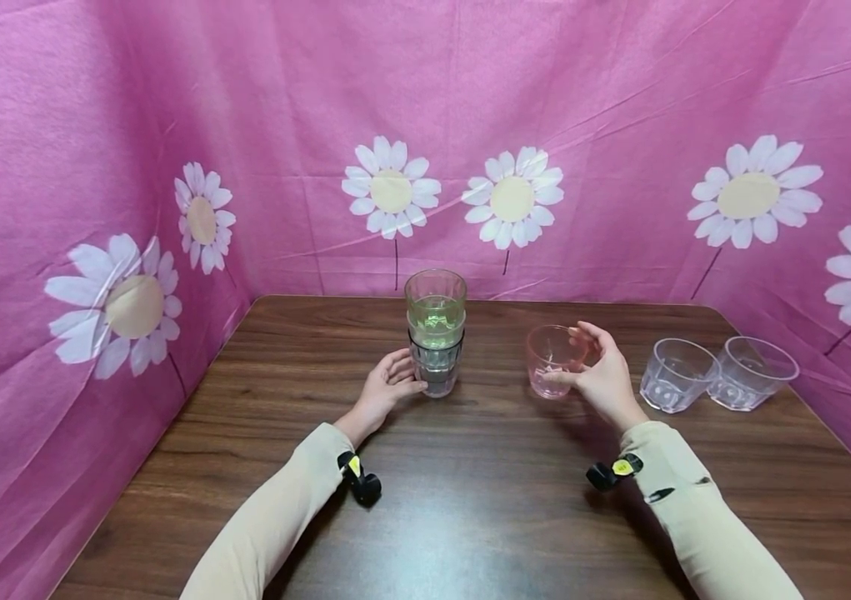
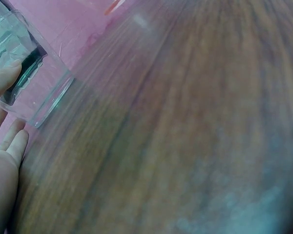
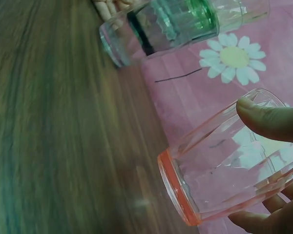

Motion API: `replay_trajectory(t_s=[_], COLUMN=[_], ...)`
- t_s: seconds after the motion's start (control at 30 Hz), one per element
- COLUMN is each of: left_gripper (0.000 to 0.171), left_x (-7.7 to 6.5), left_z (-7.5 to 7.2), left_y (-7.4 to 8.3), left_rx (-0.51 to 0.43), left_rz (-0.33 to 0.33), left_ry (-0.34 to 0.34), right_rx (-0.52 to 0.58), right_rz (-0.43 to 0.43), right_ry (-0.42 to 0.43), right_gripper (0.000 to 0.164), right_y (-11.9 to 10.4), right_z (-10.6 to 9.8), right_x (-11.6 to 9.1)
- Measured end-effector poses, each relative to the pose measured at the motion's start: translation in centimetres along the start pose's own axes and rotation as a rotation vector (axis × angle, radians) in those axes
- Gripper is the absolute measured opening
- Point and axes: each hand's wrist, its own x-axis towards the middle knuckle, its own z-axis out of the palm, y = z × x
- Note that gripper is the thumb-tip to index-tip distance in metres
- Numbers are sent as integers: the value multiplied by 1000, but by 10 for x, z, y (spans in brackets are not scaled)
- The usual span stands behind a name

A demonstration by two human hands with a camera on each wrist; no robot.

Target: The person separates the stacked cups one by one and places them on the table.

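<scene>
A stack of nested see-through cups (image 1: 436, 325) stands upright in the middle of the table, with a clear cup at the bottom, a dark band above it and green tints toward the top. My left hand (image 1: 387, 385) holds the stack low on its left side. Its thumb lies against the lower cup (image 2: 49, 100) in the left wrist view, while the other fingers reach round behind. Farther right, my right hand (image 1: 605, 379) grips a pink see-through cup (image 1: 548, 358) between thumb and fingers. That cup's orange-pink base (image 3: 176, 187) shows in the right wrist view.
Two clear cups, one nearer (image 1: 676, 379) and one farther right (image 1: 751, 379), stand side by side beyond my right hand. A pink curtain (image 1: 590, 100) with white daisies encloses the back and sides of the brown wooden table (image 1: 425, 500).
</scene>
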Motion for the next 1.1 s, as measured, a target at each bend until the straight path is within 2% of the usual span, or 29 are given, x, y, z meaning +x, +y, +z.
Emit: replay_trajectory(t_s=[0.17, 0.5, 0.73, 1.1], left_gripper=[64, 64, 64, 64], left_x=[0, 0, 0, -1], left_z=[0, 1, 2, 3], left_y=[0, -1, -1, 3], left_rx=[3, 4, 3, -15], left_rz=[1, 10, 3, 1], left_ry=[0, 5, 6, 6], right_rx=[-65, -108, -97, -168], right_rz=[9, 17, 35, 61], right_ry=[8, 71, 92, 121], right_gripper=[101, 98, 98, 101], right_y=[4, 13, 18, 22], right_z=[-9, -22, -30, -41], right_x=[-5, -10, -11, -12])
